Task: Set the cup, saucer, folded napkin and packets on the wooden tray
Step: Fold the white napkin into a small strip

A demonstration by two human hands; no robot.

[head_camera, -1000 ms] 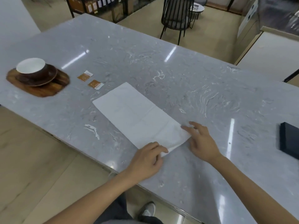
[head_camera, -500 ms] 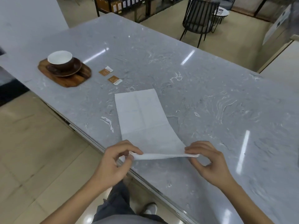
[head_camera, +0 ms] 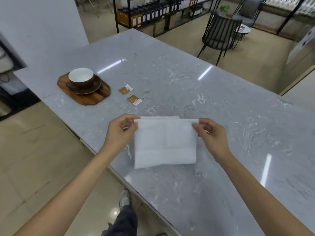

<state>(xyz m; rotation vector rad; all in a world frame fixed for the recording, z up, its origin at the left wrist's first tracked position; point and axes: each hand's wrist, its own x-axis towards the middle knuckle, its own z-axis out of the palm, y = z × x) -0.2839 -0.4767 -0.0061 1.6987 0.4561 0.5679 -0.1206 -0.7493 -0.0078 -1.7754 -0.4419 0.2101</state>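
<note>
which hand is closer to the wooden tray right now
Left. The left hand, pinching the napkin's left corner, sits nearer the wooden tray; the right hand holds the opposite corner, farther away.

matt paper napkin [head_camera: 164, 142], glossy marble table [head_camera: 170, 79], wooden tray [head_camera: 85, 97].

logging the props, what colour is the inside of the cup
White inside the cup, dark brown outside; the head view shows it.
</note>
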